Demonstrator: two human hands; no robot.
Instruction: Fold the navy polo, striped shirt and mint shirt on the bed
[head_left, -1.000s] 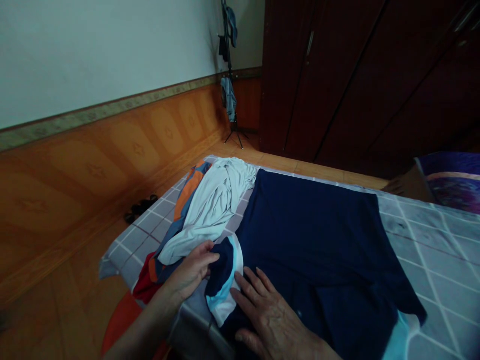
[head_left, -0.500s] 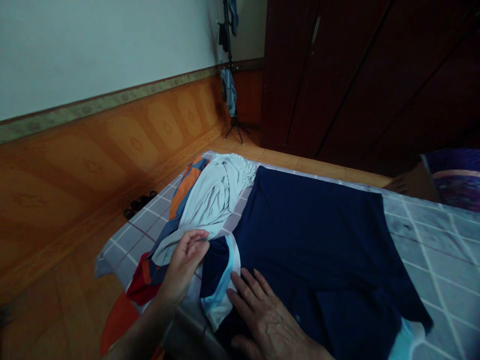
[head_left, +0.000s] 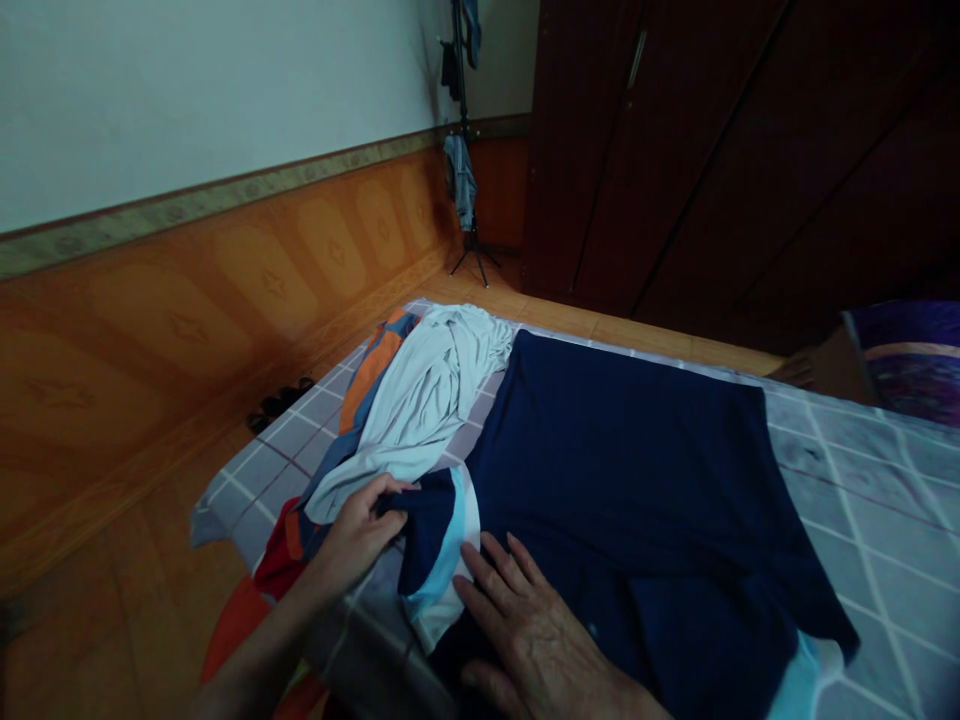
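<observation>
Shirt (head_left: 622,450), navy, spread on bed (head_left: 877,520). Left hand (head_left: 366,535), looser half a second ago, now has its grip pinched on the left edge of the sleeve (head_left: 431,525); right hand (head_left: 536,630) stays flat, fingers extended. Sleeve seems steadied both sides.

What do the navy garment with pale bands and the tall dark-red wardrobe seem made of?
The navy garment: probably knit cloth, matte, as it creases softly without shine. The dark-red wardrobe: perhaps wood or veneer, by its reddish colour; dim light leaves the finish unclear.
</observation>
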